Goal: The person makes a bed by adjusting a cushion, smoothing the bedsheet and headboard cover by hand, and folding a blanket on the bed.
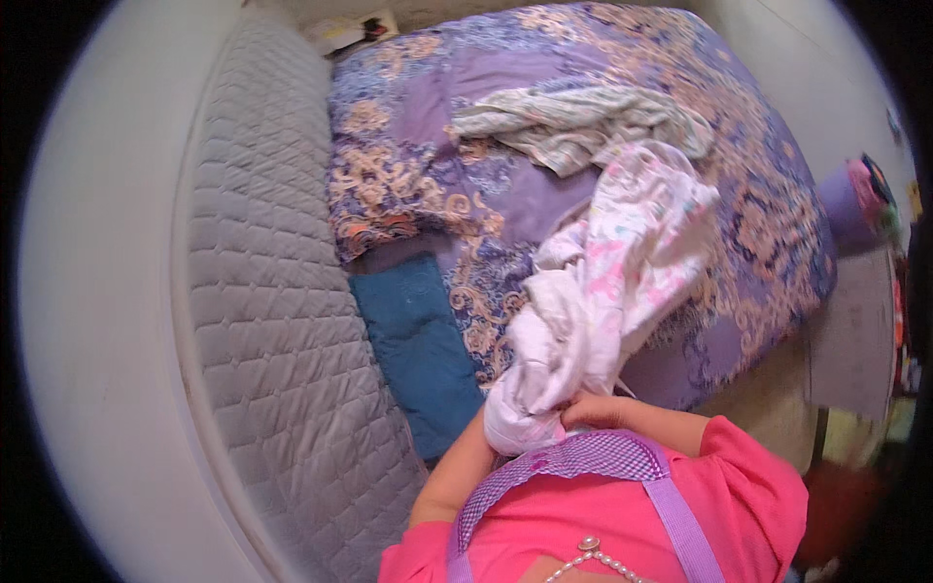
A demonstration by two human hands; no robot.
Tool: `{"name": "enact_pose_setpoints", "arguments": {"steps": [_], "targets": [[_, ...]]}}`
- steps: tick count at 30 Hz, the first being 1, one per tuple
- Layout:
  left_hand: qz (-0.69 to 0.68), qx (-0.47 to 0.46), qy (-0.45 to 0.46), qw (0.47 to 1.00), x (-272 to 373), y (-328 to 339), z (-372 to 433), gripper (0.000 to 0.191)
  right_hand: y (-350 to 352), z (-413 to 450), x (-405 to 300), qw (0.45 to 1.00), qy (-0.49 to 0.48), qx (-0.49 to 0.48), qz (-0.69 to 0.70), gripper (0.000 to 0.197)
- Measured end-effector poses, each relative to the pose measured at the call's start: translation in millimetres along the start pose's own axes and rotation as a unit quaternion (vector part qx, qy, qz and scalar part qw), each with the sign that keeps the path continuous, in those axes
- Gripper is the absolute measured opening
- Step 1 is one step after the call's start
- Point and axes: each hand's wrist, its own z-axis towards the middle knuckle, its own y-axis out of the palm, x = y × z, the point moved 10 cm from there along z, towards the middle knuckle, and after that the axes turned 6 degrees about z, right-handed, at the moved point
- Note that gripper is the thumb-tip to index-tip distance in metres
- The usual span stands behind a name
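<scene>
A bunched white and pink patterned cloth (627, 270) stretches from the bed down to my chest. My right hand (590, 410) is in view at the cloth's lower end, its fingers curled into the fabric near my checked purple apron (561, 452). The cloth hides my other hand; only that forearm shows, at the left. Beyond the bundle, a crumpled pale patterned cloth (576, 120) lies on the purple floral bedspread (525, 197). A folded teal cloth (419, 342) lies left of the bundle.
A grey quilted headboard or padded panel (284, 321) runs along the left, beside a pale wall (109, 291). At the right stand a purple container (853, 204) and a grey box-like surface (853, 335). Papers (342, 35) lie past the bed's far left corner.
</scene>
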Motion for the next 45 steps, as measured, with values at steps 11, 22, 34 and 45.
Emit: {"name": "enact_pose_setpoints", "arguments": {"steps": [11, 22, 34, 45], "targets": [[0.134, 0.005, -0.061, 0.989, 5, -17, -27, 0.045, -140, -100, 56, 0.873, -0.233, 0.379, 0.201, 0.022], [0.205, 0.031, -0.076, 0.975, -172, 23, 48, 0.047, -157, -121, 149, 0.918, -0.170, 0.352, 0.062, 0.026], [0.194, 0.149, 0.086, 0.966, -316, 72, 69, 0.050, -242, -210, 205, 0.948, -0.231, 0.219, 0.028, 0.028], [0.153, 0.179, 0.160, 0.959, -377, 95, 79, 0.052, -269, -254, 276, 0.963, -0.194, 0.186, 0.015, 0.031]]}}
